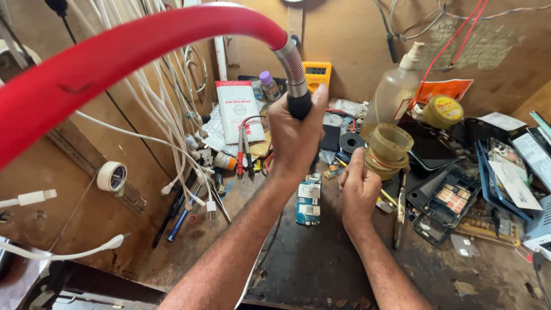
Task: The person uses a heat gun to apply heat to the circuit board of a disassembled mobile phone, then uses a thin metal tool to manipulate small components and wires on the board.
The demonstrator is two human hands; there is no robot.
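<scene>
While white cables dangle at 9 o'clock, the left hand grips the hot-air wand upright; the circuit board lies below, at 6 o'clock. At 3 o'clock, the right hand curls, its grip hidden.

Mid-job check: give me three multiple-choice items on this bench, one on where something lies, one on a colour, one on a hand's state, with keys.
1. Where does the circuit board lie?
A. between the two forearms
B. on the tape roll
C. inside the bottle

2. What colour is the hose sleeve?
A. blue
B. red
C. green

3. What is the left hand doing?
A. resting flat
B. pointing
C. closed on the black handle

Answers: 1 A, the board sits on the bench between the arms. 2 B, the sleeve above the metal coil is red. 3 C, the fingers wrap the handle; the right hand is curled beside it.
</scene>
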